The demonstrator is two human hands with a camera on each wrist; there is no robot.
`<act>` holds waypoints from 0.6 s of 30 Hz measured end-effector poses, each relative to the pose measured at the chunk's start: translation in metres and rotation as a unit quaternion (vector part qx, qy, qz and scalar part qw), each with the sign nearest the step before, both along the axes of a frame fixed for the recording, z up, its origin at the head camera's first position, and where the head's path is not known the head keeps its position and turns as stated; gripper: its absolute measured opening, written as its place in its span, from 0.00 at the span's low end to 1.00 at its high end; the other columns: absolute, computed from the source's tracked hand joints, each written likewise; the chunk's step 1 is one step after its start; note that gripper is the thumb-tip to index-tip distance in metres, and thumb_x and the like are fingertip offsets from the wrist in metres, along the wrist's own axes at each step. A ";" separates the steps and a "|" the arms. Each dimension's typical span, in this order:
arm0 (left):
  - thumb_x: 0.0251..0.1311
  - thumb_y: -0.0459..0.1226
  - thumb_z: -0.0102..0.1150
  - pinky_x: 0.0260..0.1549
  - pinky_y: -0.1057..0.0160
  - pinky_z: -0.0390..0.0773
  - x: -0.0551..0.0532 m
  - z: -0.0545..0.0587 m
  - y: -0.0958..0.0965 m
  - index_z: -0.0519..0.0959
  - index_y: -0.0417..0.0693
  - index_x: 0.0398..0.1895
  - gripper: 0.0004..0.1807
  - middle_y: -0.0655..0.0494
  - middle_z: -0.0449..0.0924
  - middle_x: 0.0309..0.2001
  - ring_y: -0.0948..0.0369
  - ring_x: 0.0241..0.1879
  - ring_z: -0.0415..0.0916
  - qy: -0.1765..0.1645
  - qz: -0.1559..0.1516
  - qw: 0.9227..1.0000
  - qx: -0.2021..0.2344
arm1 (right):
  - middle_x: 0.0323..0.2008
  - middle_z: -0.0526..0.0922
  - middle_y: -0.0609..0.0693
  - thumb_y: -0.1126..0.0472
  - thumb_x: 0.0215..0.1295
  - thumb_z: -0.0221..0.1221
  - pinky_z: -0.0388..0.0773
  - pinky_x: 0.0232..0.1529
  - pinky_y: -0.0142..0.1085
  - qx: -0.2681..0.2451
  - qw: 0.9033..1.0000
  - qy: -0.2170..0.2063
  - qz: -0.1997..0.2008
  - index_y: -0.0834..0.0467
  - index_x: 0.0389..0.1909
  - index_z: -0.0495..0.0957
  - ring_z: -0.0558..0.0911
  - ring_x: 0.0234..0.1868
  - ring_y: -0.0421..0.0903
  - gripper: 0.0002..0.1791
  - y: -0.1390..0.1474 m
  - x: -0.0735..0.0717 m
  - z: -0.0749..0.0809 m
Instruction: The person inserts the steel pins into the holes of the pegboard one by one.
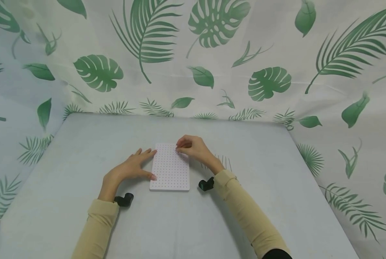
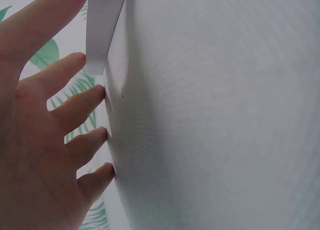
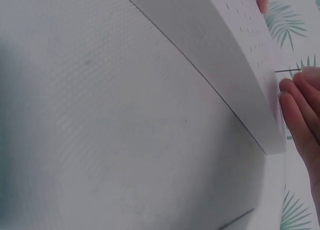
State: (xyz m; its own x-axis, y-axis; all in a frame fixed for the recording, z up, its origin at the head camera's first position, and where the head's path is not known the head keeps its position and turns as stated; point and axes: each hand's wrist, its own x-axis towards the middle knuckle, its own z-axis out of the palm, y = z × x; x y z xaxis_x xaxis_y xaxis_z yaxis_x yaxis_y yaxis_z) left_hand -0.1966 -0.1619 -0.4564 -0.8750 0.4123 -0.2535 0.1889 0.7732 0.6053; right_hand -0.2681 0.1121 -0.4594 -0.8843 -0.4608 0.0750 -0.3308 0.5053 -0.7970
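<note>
A white pegboard (image 1: 170, 169) with rows of small holes lies flat on the table. Fingers spread, my left hand (image 1: 131, 167) steadies its left side, with a fingertip near the top left corner and the thumb at the lower left edge. Over the board's upper right part, my right hand (image 1: 194, 148) pinches a thin dark metal pin (image 3: 288, 70) between thumb and fingertips. In the right wrist view the pin's free end meets the board's holed face. Several similar thin pins (image 1: 230, 165) lie on the table right of the board, partly hidden behind the right wrist.
Pale cloth covers the table (image 1: 251, 144). Behind it and at both sides hangs a white curtain (image 1: 167, 86) printed with green leaves. A black wrist camera (image 1: 125, 200) sits at the left wrist, another black camera (image 1: 206, 184) at the right.
</note>
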 end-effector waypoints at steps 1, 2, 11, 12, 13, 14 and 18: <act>0.53 0.51 0.77 0.76 0.30 0.38 0.000 0.000 0.000 0.56 0.44 0.81 0.57 0.35 0.48 0.81 0.31 0.80 0.35 -0.002 0.002 1.000 0.000 | 0.41 0.89 0.52 0.65 0.64 0.68 0.85 0.54 0.38 0.000 1.000 -0.001 0.000 0.58 0.44 0.84 0.87 0.45 0.47 0.08 0.001 0.000 0.001; 0.53 0.51 0.77 0.76 0.29 0.38 0.000 0.000 0.000 0.56 0.44 0.81 0.57 0.35 0.48 0.81 0.30 0.80 0.35 -0.002 0.002 1.000 0.000 | 0.41 0.89 0.52 0.65 0.64 0.68 0.85 0.54 0.38 0.000 1.000 -0.001 0.001 0.58 0.44 0.85 0.87 0.45 0.47 0.09 0.003 0.001 0.001; 0.53 0.50 0.77 0.76 0.29 0.39 0.001 0.001 0.000 0.56 0.42 0.81 0.57 0.34 0.48 0.81 0.29 0.79 0.36 0.005 -0.003 1.000 0.002 | 0.42 0.89 0.52 0.65 0.66 0.66 0.85 0.54 0.39 0.021 0.999 0.025 0.001 0.59 0.45 0.85 0.87 0.45 0.46 0.08 0.019 0.004 0.005; 0.53 0.50 0.77 0.76 0.29 0.38 0.001 0.001 0.000 0.56 0.43 0.81 0.57 0.34 0.48 0.81 0.29 0.79 0.35 0.004 -0.003 1.000 0.001 | 0.43 0.89 0.52 0.65 0.66 0.66 0.85 0.54 0.39 0.022 0.999 0.026 0.001 0.59 0.46 0.85 0.87 0.45 0.46 0.08 0.020 0.004 0.006; 0.53 0.50 0.77 0.76 0.29 0.38 0.001 0.001 0.000 0.56 0.43 0.81 0.57 0.34 0.48 0.81 0.30 0.79 0.35 0.002 -0.002 1.000 0.001 | 0.43 0.89 0.52 0.65 0.67 0.66 0.85 0.53 0.39 0.024 0.999 0.027 0.000 0.59 0.46 0.85 0.87 0.45 0.47 0.08 0.022 0.004 0.006; 0.53 0.50 0.77 0.76 0.29 0.38 0.000 0.000 0.000 0.56 0.43 0.81 0.57 0.34 0.48 0.81 0.30 0.79 0.35 0.002 -0.002 1.000 0.001 | 0.43 0.89 0.52 0.65 0.67 0.66 0.85 0.53 0.39 0.026 0.999 0.029 0.000 0.59 0.46 0.85 0.87 0.45 0.47 0.08 0.024 0.004 0.006; 0.53 0.51 0.76 0.76 0.29 0.38 0.000 -0.001 0.000 0.55 0.44 0.82 0.57 0.35 0.47 0.81 0.30 0.80 0.35 0.000 -0.002 1.000 -0.002 | 0.44 0.89 0.51 0.64 0.67 0.66 0.85 0.54 0.40 0.039 0.999 0.029 -0.002 0.59 0.46 0.85 0.87 0.47 0.47 0.09 0.033 0.005 0.006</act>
State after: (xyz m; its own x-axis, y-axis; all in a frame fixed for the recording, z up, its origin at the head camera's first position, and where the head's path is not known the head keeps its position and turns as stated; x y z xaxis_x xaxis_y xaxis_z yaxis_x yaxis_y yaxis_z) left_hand -0.1968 -0.1617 -0.4570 -0.8732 0.4153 -0.2551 0.1925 0.7747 0.6023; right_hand -0.2628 0.1447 -0.4534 -0.8817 -0.4632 0.0902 -0.3726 0.5661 -0.7353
